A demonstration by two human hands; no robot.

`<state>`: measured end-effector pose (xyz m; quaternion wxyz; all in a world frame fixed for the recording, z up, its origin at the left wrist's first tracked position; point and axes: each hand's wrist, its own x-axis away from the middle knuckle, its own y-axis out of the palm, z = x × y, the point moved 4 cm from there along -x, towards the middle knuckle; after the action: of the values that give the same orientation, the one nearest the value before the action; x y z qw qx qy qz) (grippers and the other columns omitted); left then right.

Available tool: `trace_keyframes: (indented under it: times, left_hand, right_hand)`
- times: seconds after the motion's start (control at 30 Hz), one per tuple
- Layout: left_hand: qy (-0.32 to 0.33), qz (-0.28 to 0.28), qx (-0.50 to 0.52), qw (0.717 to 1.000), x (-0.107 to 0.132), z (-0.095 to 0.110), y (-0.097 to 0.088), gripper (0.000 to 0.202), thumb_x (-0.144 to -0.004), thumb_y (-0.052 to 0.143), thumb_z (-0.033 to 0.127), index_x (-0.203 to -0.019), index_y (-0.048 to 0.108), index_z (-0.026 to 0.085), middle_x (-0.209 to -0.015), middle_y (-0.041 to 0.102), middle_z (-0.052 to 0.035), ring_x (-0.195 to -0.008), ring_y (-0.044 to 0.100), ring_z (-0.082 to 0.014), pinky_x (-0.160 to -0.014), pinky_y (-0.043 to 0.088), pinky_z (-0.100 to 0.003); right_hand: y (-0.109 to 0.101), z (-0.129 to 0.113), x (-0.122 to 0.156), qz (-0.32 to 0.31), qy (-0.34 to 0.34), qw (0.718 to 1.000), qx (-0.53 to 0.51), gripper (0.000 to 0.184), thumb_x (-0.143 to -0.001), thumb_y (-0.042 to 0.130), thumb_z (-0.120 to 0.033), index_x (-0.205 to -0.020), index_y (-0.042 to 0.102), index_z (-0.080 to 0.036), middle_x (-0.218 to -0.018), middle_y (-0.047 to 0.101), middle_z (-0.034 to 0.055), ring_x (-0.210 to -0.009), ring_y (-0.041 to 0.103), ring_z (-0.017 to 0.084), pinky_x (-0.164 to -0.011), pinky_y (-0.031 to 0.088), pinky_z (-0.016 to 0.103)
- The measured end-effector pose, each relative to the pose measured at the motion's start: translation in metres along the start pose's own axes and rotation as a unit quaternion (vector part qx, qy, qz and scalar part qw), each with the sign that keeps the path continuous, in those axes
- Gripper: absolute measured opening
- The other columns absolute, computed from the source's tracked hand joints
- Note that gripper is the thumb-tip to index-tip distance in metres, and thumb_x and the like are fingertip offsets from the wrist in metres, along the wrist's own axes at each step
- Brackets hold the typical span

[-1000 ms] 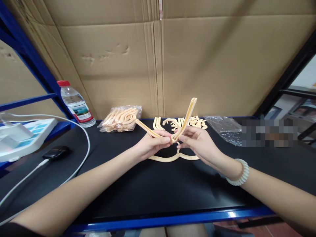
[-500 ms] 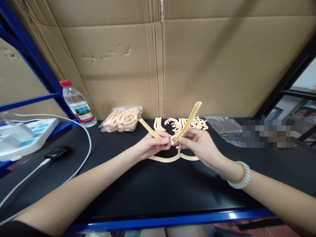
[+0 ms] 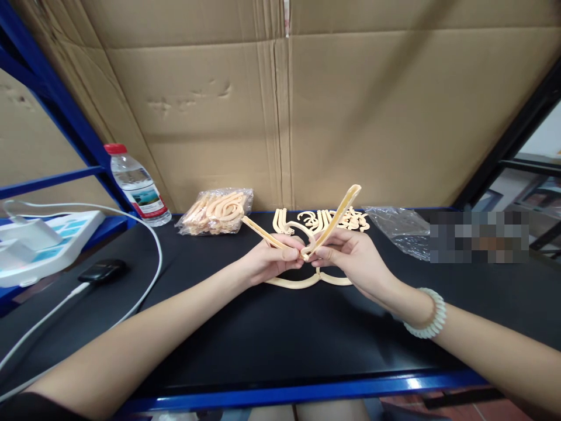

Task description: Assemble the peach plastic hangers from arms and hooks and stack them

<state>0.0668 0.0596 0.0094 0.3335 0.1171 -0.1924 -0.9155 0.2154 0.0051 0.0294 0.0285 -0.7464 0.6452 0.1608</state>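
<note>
A big cardboard wall [image 3: 307,105] stands behind the table [image 3: 280,327], which has a black top and a blue front edge. I take the table as landmark for all places.

On its far left side lie a white device [image 3: 39,245], a white cable [image 3: 144,257] and a small black object [image 3: 101,270]. A water bottle [image 3: 138,187] with red cap stands at the far left corner. At the far edge, a little left of the middle, lies a clear bag of beige parts [image 3: 217,210]; at the far edge middle there is a loose pile of beige hooks [image 3: 324,219]; to the right of it lies an empty clear bag [image 3: 397,225].

Above the middle of the table, the left hand [image 3: 269,260] pinches one beige hanger arm [image 3: 263,234] with pressed fingertips, and the right hand [image 3: 350,257] pinches the other beige hanger arm [image 3: 335,216]. The two arms meet between the thumbs and make a V shape that opens upward. The right wrist wears a white beaded bracelet [image 3: 427,318]. Under the hands, flat on the table, lies one assembled hanger [image 3: 307,280].

To join the two arms well, I judge that both grips should stay close to the joint, so the thin plastic does not bend. The ends should be lined up straight, then pushed together evenly. Twisting could break the small connector.
</note>
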Motion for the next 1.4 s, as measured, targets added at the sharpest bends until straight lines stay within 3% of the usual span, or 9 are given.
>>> trace_keyframes:
  times: [0.77, 1.03, 1.4]
  left_hand:
    - [0.002, -0.003, 0.042, 0.999, 0.003, -0.005, 0.013, 0.024, -0.061, 0.089, 0.025, -0.075, 0.076, 0.011, -0.067, 0.07, -0.0037, -0.059, 0.063, -0.0072, -0.062, 0.052, -0.015]
    - [0.002, 0.03, 0.049, 0.998, 0.002, -0.005, 0.013, 0.026, -0.056, 0.091, 0.023, -0.072, 0.076, 0.01, -0.067, 0.07, -0.0051, -0.059, 0.063, -0.0089, -0.061, 0.052, -0.016]
    - [0.074, 0.118, 0.062, 0.988, 0.005, -0.011, 0.024, 0.023, -0.061, 0.088, 0.017, -0.08, 0.077, 0.01, -0.073, 0.073, -0.0037, -0.068, 0.064, -0.008, -0.069, 0.052, -0.015]
  right_hand:
    - [-0.002, -0.002, -0.001, -0.026, -0.015, 0.999, 0.015, 0.019, -0.074, 0.079, -0.033, -0.087, 0.073, -0.019, -0.08, 0.074, 0.0035, -0.068, 0.071, 0.016, -0.07, 0.061, 0.031]
    - [-0.001, -0.006, 0.001, -0.025, -0.024, 0.999, 0.029, 0.017, -0.076, 0.077, -0.032, -0.086, 0.073, -0.019, -0.081, 0.075, 0.0043, -0.07, 0.072, 0.017, -0.069, 0.061, 0.029]
    - [-0.007, -0.003, 0.001, 0.056, -0.054, 0.995, 0.066, 0.019, -0.072, 0.079, -0.033, -0.082, 0.072, -0.018, -0.078, 0.073, 0.0043, -0.069, 0.069, 0.018, -0.07, 0.061, 0.034]
